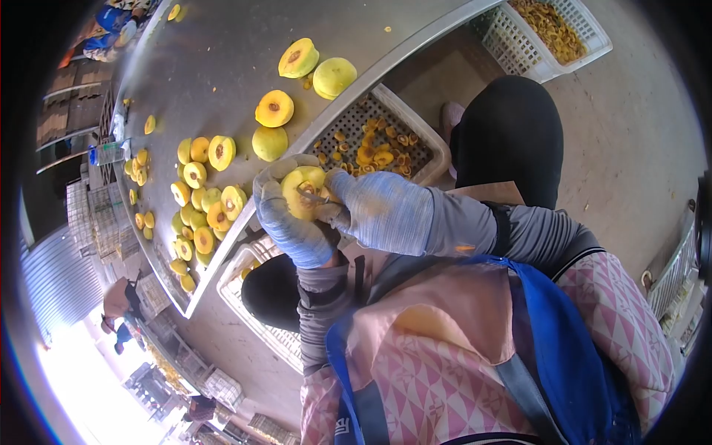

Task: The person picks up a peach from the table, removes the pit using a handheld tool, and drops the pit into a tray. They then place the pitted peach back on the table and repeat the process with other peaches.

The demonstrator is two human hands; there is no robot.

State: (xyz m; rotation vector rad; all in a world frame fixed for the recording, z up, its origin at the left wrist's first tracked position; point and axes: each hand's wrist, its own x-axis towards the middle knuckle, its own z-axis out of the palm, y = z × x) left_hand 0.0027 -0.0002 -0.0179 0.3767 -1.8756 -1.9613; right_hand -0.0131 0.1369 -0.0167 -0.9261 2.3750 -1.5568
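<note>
My left hand, in a blue-grey glove, is closed around a halved yellow peach with its cut face turned up. My right hand, gloved too, grips a small pitting knife whose metal blade rests in the middle of the cut face. Its handle is hidden by the fingers. Both hands are just off the table edge. Beside them on the metal table lie a peach half with its stone showing and another half with its skin up.
Several peach halves cluster on the metal table. Under its edge stands a crate with stones and scraps. A white basket of scraps is at the top right, and another white crate is near my knee. Other people are farther off.
</note>
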